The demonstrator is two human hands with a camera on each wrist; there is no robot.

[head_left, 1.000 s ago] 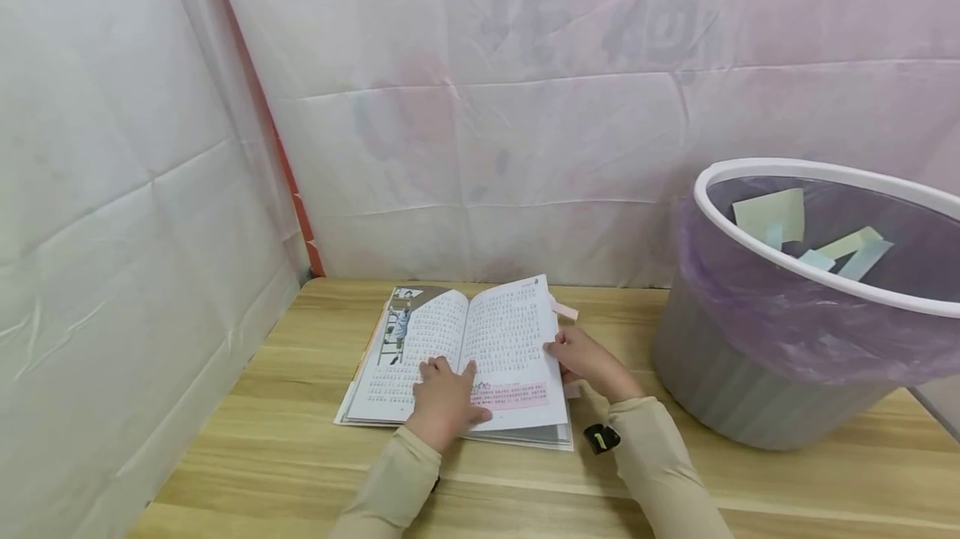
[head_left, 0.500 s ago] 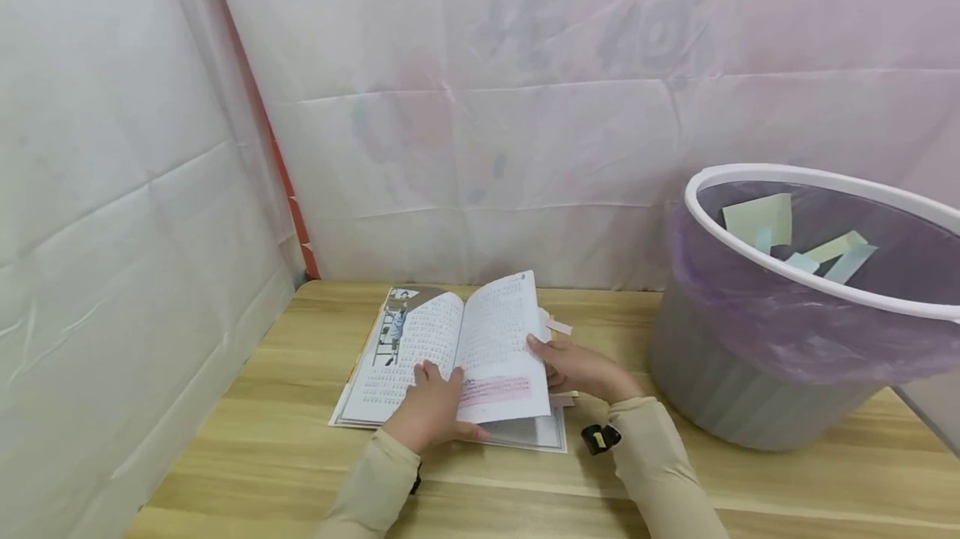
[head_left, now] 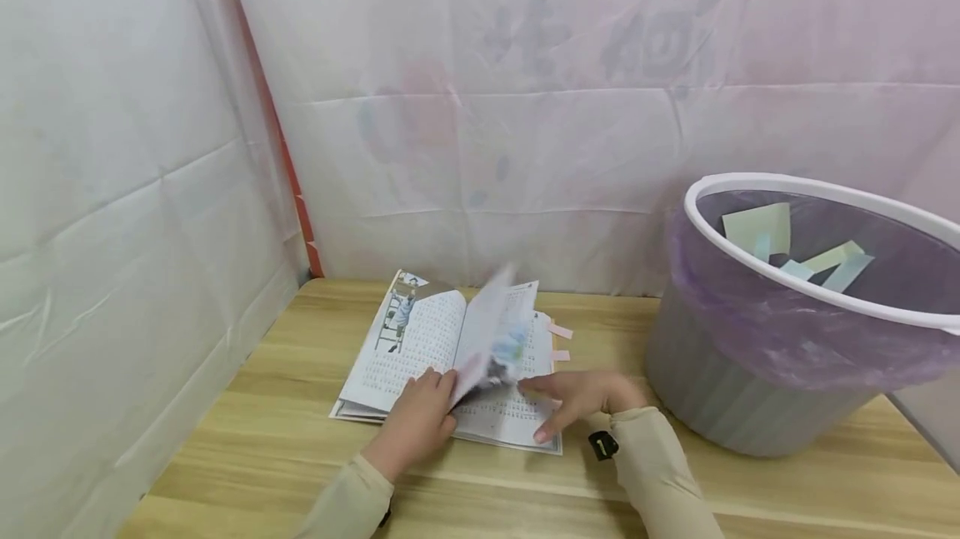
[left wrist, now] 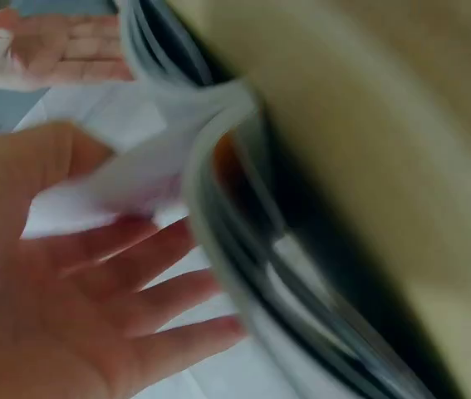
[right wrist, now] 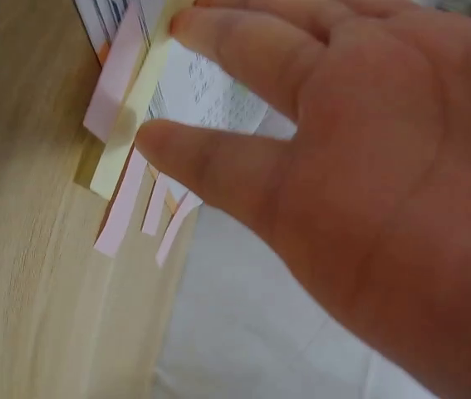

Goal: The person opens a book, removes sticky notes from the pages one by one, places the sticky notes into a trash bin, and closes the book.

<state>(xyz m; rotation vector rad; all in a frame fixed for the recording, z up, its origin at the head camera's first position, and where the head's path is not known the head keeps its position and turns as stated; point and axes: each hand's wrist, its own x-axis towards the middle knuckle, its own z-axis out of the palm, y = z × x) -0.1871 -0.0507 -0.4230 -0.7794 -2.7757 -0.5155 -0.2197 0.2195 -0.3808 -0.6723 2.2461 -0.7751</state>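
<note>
An open book point(head_left: 408, 376) lies on the wooden table, a ladder picture on its left page. One page point(head_left: 480, 326) stands raised and blurred in mid-turn near the spine. My left hand point(head_left: 418, 421) rests on the lower left page, fingertips at the foot of that raised page. In the left wrist view, its fingers point(left wrist: 169, 291) spread over the paper, and the turning page passes between thumb and forefinger. My right hand point(head_left: 573, 397) lies at the lower right page, thumb and forefinger apart. Pink sticky tabs point(head_left: 560, 330) jut from the right edge, beside a yellow strip point(right wrist: 127, 133) in the right wrist view.
A grey bin point(head_left: 720, 381) with a purple liner stands on the right, holding several paper strips point(head_left: 832, 257). A black band point(head_left: 602, 444) sits by the right wrist. White sheeting point(head_left: 480, 147) hangs behind and at the left.
The right hand has let go of the page it held and moved down to the lower right page. That page has swung up toward the left, showing more text below it.
</note>
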